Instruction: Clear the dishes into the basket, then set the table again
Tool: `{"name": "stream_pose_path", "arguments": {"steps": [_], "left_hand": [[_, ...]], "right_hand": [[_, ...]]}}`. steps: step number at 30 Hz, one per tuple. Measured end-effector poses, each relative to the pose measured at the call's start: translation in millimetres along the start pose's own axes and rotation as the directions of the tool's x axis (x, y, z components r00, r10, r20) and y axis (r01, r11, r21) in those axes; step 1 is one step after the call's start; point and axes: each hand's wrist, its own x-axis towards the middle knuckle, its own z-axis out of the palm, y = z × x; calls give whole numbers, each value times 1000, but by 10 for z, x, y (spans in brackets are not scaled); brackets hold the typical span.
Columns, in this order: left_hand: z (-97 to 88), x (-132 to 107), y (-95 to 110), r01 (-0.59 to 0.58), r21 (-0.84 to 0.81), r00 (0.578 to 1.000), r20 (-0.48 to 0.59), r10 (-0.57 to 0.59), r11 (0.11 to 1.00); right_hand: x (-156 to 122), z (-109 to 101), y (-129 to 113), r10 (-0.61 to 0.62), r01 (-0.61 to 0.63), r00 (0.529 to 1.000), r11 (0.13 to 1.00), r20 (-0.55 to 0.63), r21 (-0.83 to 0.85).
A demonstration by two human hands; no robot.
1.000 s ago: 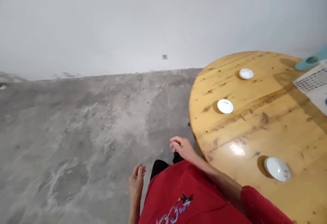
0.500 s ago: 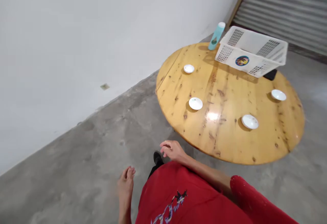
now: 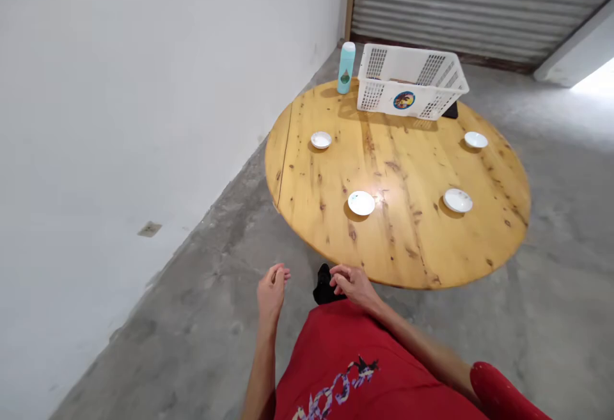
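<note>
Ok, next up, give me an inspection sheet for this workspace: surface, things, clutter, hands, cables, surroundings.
Surface: round wooden table, glossy, with dark knots and streaks.
Things: four small white dishes, set apart: near-left dish, near-right dish, far-left dish, far-right dish.
Clutter: white basket at the far side, teal bottle upright to its left, dark flat object partly hidden behind it.
Hands: left hand loosely curled, right hand by the near edge; nothing seen held.
Cables: nothing seen.
Surroundings: grey floor, white wall with socket, corrugated shutter.
</note>
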Motion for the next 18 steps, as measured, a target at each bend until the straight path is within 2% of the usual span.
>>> {"name": "stream_pose_path", "arguments": {"steps": [3, 6, 10, 14, 18], "left_hand": [[57, 276, 246, -37, 58, 999, 42, 34, 998], [47, 558, 441, -69, 119, 997, 52, 63, 990], [121, 948, 692, -35, 111, 998, 47, 30, 993], [336, 1390, 1050, -78, 84, 990, 124, 67, 993], [660, 2048, 1474, -160, 53, 964, 222, 145, 986]], "right_hand": [[304, -23, -157, 24, -23, 998, 1000, -63, 19], [586, -67, -276, 26, -23, 998, 998, -50, 55], [831, -126, -286, 47, -40, 996, 995, -73, 92], [882, -146, -215, 111, -85, 983, 982, -149, 170], [897, -180, -148, 191, -116, 941, 957, -280, 264]]}}
